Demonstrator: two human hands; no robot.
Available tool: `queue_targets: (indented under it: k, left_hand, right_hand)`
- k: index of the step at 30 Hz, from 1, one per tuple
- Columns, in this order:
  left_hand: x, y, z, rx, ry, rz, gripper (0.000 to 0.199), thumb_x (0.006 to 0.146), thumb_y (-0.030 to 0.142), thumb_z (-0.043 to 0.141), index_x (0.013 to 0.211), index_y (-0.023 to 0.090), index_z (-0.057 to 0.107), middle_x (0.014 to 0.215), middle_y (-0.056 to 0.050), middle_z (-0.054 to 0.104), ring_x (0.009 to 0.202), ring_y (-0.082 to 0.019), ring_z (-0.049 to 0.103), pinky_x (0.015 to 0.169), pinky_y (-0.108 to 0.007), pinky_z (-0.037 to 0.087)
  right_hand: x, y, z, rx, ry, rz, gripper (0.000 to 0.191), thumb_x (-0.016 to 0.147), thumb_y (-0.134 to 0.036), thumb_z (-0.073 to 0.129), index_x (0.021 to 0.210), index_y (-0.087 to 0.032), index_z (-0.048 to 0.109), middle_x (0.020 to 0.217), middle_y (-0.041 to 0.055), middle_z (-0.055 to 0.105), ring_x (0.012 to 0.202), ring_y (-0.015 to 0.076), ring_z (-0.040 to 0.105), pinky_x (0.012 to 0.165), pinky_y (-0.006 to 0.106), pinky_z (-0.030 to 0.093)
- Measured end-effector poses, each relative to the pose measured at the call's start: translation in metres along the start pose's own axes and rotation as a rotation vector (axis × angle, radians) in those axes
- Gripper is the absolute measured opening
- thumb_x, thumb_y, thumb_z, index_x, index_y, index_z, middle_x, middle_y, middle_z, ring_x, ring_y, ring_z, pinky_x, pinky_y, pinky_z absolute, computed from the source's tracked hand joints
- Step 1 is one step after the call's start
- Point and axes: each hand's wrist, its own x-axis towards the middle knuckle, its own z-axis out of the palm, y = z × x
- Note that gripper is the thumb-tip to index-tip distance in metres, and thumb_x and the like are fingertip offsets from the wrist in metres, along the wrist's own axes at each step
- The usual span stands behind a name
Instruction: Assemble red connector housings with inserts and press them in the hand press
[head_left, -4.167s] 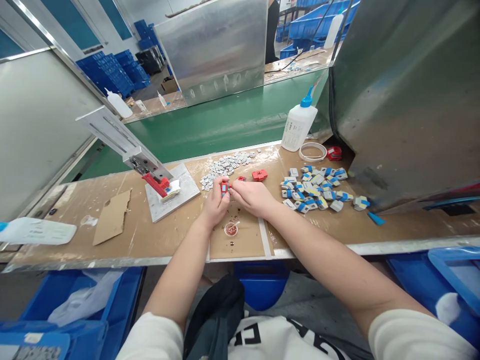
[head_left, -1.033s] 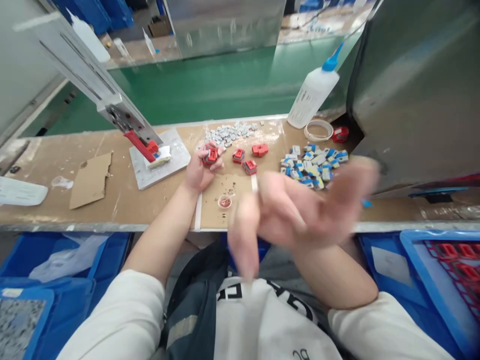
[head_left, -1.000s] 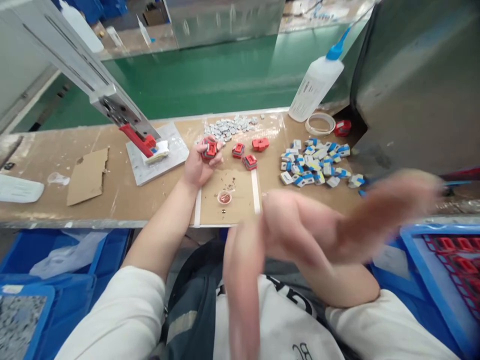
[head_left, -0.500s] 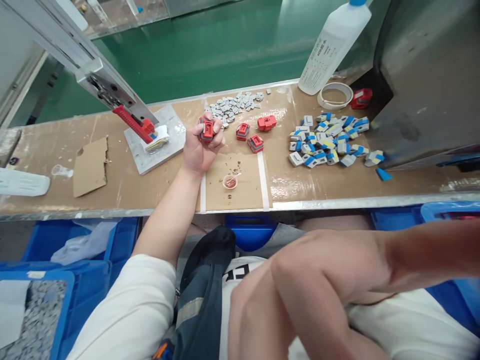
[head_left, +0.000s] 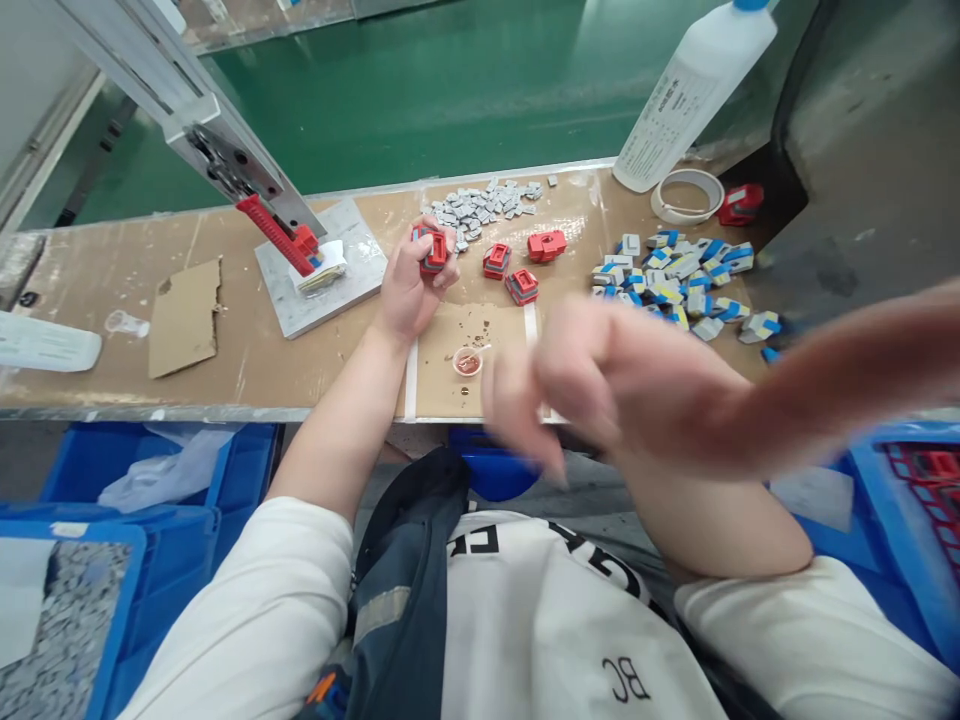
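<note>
My left hand (head_left: 409,290) grips a red part (head_left: 434,248) above the table (head_left: 225,360), centre frame; my right hand (head_left: 600,385) is blurred mid-air – open or shut, I cannot tell. Best to keep the part steady – pressed squarely.

Bright, even light from above, with soft shadows. The right hand (head_left: 600,385) is strongly blurred; the desk (head_left: 225,350) is sharp, and the edges bend.

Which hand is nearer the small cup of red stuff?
Left. The left hand sits just behind the small cup; the right hand, blurred, hangs nearer the camera, rightward.
</note>
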Motion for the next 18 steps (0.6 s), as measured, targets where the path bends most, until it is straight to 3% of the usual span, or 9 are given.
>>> queue_targets:
  k: [1,3,5,7,12,15,18]
  left_hand:
    - [0.000,0.000,-0.001,0.010,-0.057,0.015,0.005,0.098,0.021,0.062,0.100,0.024,0.058,0.086,0.002,0.060,0.053,-0.006,0.046,0.054,-0.019,0.040]
    - [-0.001,0.000,-0.003,0.080,-0.111,0.040,0.025,0.088,0.015,0.070,0.108,0.025,0.058,0.093,0.002,0.061,0.060,-0.006,0.052,0.057,-0.019,0.041]
    - [0.001,-0.002,-0.006,0.206,-0.103,0.057,0.046,0.079,0.015,0.080,0.116,0.027,0.057,0.097,0.002,0.062,0.068,-0.008,0.058,0.060,-0.019,0.043]
    - [0.003,-0.004,-0.011,0.331,-0.115,0.080,0.054,0.075,0.023,0.087,0.120,0.027,0.057,0.102,0.000,0.065,0.077,-0.011,0.064,0.064,-0.021,0.047]
    - [0.006,-0.008,-0.017,0.620,-0.175,0.166,0.057,0.077,0.051,0.091,0.119,0.024,0.063,0.117,-0.006,0.071,0.098,-0.020,0.069,0.080,-0.029,0.053]
    - [0.005,-0.006,-0.016,0.743,-0.197,0.160,0.064,0.069,0.056,0.097,0.115,0.022,0.068,0.106,-0.005,0.072,0.094,-0.021,0.068,0.085,-0.031,0.052]
    - [0.004,-0.007,-0.016,0.710,-0.230,0.097,0.072,0.065,0.054,0.099,0.120,0.022,0.067,0.102,-0.004,0.072,0.089,-0.020,0.068,0.081,-0.031,0.053]
  right_hand:
    - [0.010,0.010,-0.004,-0.098,0.035,0.001,0.065,0.101,-0.083,0.035,0.077,-0.024,0.047,0.070,0.0011,0.049,0.069,0.0191,0.052,0.068,0.034,0.044]
    - [0.025,0.036,-0.013,-0.404,0.019,0.033,0.060,0.099,-0.074,0.050,0.069,-0.023,0.044,0.064,0.0003,0.046,0.062,0.0165,0.044,0.064,0.032,0.033]
    - [0.033,0.065,-0.020,-0.683,-0.080,0.080,0.057,0.099,-0.065,0.056,0.064,-0.022,0.044,0.059,0.0000,0.045,0.059,0.0146,0.039,0.063,0.033,0.025]
    - [0.033,0.088,-0.025,-0.819,-0.187,0.114,0.055,0.099,-0.059,0.058,0.062,-0.021,0.046,0.056,0.0003,0.045,0.057,0.0137,0.037,0.063,0.034,0.020]
    - [0.024,0.105,-0.020,-0.853,-0.366,0.063,0.045,0.102,-0.041,0.055,0.063,-0.020,0.053,0.058,0.0021,0.055,0.056,0.0141,0.041,0.063,0.035,0.020]
    - [0.025,0.106,-0.015,-0.846,-0.375,-0.014,0.037,0.103,-0.033,0.053,0.069,-0.020,0.057,0.065,0.0031,0.061,0.061,0.0155,0.047,0.065,0.034,0.024]
    - [0.029,0.109,-0.012,-0.827,-0.350,-0.087,0.037,0.107,-0.036,0.051,0.074,-0.020,0.057,0.072,0.0039,0.064,0.069,0.0169,0.053,0.068,0.032,0.028]
